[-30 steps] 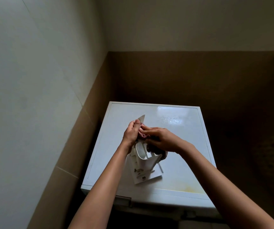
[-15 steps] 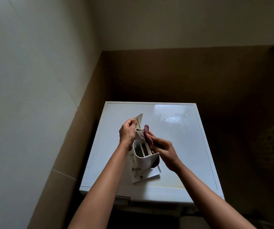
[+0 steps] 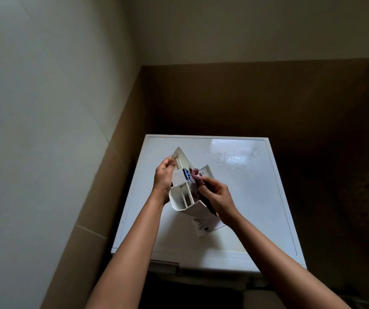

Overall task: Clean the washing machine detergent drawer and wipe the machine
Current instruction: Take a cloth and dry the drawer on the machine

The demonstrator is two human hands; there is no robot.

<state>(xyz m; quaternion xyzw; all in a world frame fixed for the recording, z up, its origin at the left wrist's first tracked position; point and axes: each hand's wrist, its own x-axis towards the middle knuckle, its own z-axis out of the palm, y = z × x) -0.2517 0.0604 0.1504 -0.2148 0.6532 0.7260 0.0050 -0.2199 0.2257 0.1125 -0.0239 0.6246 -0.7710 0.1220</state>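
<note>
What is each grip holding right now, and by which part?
Left grip holds the detergent drawer by its far left wall. Right grip pinches a bunched purple cloth against the drawer's inside.

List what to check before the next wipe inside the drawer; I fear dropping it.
1. Left hand grips detergent drawer rim: ok.
2. Right hand holds cloth: ok.
3. Cloth pressed into a compartment beside blue insert: ok.
4. Drawer over washing machine top, within its edges: ok.
5. Compartments free of residue: cannot tell.
6. Top wiped: not ok, yellowish mark near front edge.
</note>
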